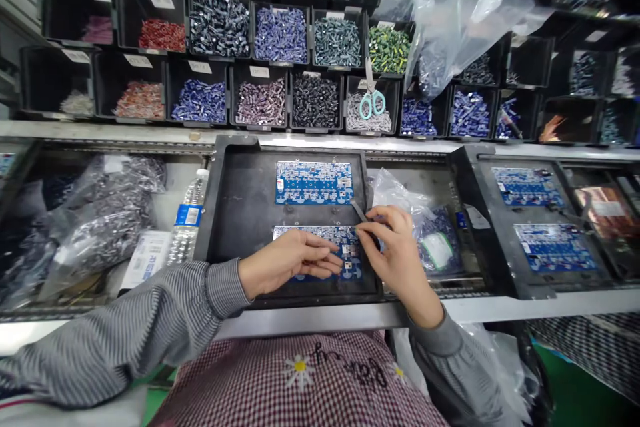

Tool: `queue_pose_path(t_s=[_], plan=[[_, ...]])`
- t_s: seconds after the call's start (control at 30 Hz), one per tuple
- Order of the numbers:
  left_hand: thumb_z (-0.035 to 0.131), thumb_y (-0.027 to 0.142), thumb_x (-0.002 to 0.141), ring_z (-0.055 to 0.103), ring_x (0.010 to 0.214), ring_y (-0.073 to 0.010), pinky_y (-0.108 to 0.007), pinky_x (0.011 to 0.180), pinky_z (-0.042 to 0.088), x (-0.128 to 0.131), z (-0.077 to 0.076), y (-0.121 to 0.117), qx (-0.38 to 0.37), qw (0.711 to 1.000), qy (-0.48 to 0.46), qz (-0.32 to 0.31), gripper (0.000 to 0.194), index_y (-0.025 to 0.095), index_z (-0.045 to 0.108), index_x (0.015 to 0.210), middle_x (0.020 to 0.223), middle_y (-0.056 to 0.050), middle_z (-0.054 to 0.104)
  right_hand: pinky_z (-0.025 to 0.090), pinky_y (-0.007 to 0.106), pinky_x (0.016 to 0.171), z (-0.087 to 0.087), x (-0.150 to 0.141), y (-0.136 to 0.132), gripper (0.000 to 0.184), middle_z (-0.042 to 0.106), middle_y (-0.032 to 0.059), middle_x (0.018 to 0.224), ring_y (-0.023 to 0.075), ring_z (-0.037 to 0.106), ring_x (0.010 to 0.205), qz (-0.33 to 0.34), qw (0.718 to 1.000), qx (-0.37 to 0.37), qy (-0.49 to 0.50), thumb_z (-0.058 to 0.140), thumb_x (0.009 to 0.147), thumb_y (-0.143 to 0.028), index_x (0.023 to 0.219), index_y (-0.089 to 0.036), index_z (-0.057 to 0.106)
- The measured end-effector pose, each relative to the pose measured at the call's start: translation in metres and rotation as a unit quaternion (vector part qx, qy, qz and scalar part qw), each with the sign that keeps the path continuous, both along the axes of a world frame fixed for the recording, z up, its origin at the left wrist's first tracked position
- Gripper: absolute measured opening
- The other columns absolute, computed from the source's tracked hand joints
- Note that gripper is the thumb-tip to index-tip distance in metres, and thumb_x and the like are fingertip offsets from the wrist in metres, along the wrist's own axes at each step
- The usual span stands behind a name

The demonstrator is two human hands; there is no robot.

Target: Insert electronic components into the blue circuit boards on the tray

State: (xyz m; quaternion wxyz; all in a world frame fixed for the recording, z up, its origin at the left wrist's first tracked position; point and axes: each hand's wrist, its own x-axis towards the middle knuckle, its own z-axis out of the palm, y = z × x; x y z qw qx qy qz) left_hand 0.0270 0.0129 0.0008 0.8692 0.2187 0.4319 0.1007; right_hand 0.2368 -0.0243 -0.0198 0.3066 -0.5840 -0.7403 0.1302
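Note:
Two blue circuit boards lie one above the other in a black tray. The upper circuit board (314, 183) is fully visible, while the lower circuit board (353, 270) is partly covered by my hands. My left hand (295, 259) reaches over the lower board, its fingers stretched out and loosely together; I see nothing held in it. My right hand (395, 247) is at the tray's right side, thumb and fingers closed around a thin dark strip (358, 211). The strip's tip points at the upper board's lower right corner. Whether it is a tool cannot be made out.
Rows of black bins with small components (281, 35) stand behind the rail. Scissors (372, 97) rest in one bin. Left of the black tray (240, 193) are a plastic bottle (189, 213) and bagged parts (110, 213). Another tray (505, 247) with two boards sits right.

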Motion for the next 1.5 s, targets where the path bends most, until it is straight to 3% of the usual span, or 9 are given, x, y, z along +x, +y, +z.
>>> queue_pose_path(t_s=[0.17, 0.33, 0.43, 0.57, 0.67, 0.87, 1.13, 1.37, 1.5], plan=[[0.068, 0.022, 0.079, 0.067, 0.082, -0.0174, -0.029, 0.078, 0.05, -0.005, -0.001, 0.006, 0.022, 1.0, -0.006, -0.015, 0.019, 0.01, 0.067, 0.093, 0.091, -0.012, 0.07, 0.039, 0.048, 0.089, -0.007, -0.003, 0.007, 0.014, 0.052, 0.0074, 0.101, 0.0256, 0.045, 0.102, 0.008, 1.0, -0.017, -0.019, 0.051, 0.086, -0.017, 0.086, -0.023, 0.065], [0.073, 0.025, 0.073, 0.058, 0.061, -0.0091, -0.023, 0.067, 0.048, -0.006, 0.001, 0.006, 0.067, 0.997, 0.03, -0.025, 0.014, 0.011, 0.071, 0.074, 0.069, -0.004, 0.066, 0.039, 0.05, 0.091, -0.007, -0.004, 0.006, 0.015, 0.052, 0.0076, 0.1, 0.0263, 0.044, 0.101, 0.016, 0.999, -0.013, -0.038, 0.051, 0.086, -0.016, 0.087, -0.023, 0.064], [0.076, 0.023, 0.069, 0.06, 0.063, -0.0108, -0.024, 0.067, 0.049, -0.008, 0.002, 0.006, 0.065, 0.997, 0.029, -0.019, 0.014, 0.011, 0.072, 0.076, 0.07, -0.005, 0.067, 0.04, 0.051, 0.091, -0.007, -0.004, 0.006, 0.018, 0.053, 0.008, 0.101, 0.027, 0.042, 0.104, 0.024, 0.999, 0.0, -0.045, 0.051, 0.086, -0.015, 0.091, -0.024, 0.066], [0.076, 0.026, 0.07, 0.066, 0.073, -0.0159, -0.027, 0.07, 0.051, -0.013, 0.002, 0.006, 0.046, 0.999, 0.022, -0.011, 0.02, 0.009, 0.071, 0.079, 0.08, -0.01, 0.07, 0.04, 0.052, 0.093, 0.004, -0.013, 0.002, 0.019, 0.057, 0.008, 0.106, 0.0278, 0.041, 0.109, 0.026, 0.999, 0.016, -0.036, 0.055, 0.086, -0.017, 0.098, -0.026, 0.067], [0.074, 0.027, 0.072, 0.066, 0.073, -0.0152, -0.027, 0.073, 0.051, -0.019, 0.004, 0.007, 0.042, 0.999, 0.001, 0.01, 0.02, 0.009, 0.069, 0.078, 0.082, -0.011, 0.071, 0.044, 0.049, 0.089, 0.019, -0.031, 0.0, 0.02, 0.062, 0.0063, 0.099, 0.0255, 0.048, 0.104, 0.077, 0.997, -0.006, 0.012, 0.059, 0.085, -0.021, 0.103, -0.027, 0.066], [0.069, 0.023, 0.078, 0.067, 0.085, -0.0167, -0.026, 0.083, 0.049, -0.039, 0.002, 0.012, 0.028, 0.995, -0.057, 0.078, 0.019, 0.007, 0.069, 0.088, 0.092, -0.013, 0.07, 0.049, 0.036, 0.078, 0.031, -0.07, 0.024, 0.016, 0.064, 0.0039, 0.084, 0.0188, 0.056, 0.086, 0.139, 0.986, -0.062, 0.067, 0.049, 0.089, -0.014, 0.09, -0.022, 0.063], [0.071, 0.019, 0.075, 0.068, 0.087, -0.0196, -0.029, 0.083, 0.052, -0.067, -0.001, 0.019, 0.004, 0.994, -0.028, 0.108, 0.027, 0.008, 0.064, 0.099, 0.097, -0.016, 0.07, 0.045, 0.037, 0.08, 0.008, -0.097, 0.087, 0.016, 0.061, 0.0064, 0.083, 0.0202, 0.051, 0.086, 0.159, 0.984, -0.075, -0.004, 0.046, 0.087, -0.009, 0.081, -0.018, 0.058], [0.075, 0.031, 0.073, 0.065, 0.064, -0.0107, -0.02, 0.065, 0.051, -0.069, -0.003, 0.024, 0.034, 0.996, -0.02, 0.086, 0.024, 0.008, 0.069, 0.079, 0.079, -0.01, 0.071, 0.044, 0.038, 0.081, -0.001, -0.098, 0.086, 0.016, 0.058, 0.0075, 0.084, 0.0216, 0.047, 0.087, 0.174, 0.981, -0.077, -0.036, 0.043, 0.087, -0.01, 0.082, -0.018, 0.056], [0.075, 0.028, 0.072, 0.066, 0.072, -0.0127, -0.022, 0.072, 0.052, -0.069, -0.001, 0.022, 0.039, 0.993, -0.023, 0.109, 0.023, 0.008, 0.07, 0.083, 0.083, -0.01, 0.071, 0.044, 0.039, 0.08, -0.003, -0.098, 0.084, 0.017, 0.056, 0.0084, 0.084, 0.0222, 0.046, 0.087, 0.171, 0.981, -0.061, -0.062, 0.041, 0.088, -0.009, 0.082, -0.017, 0.055]])
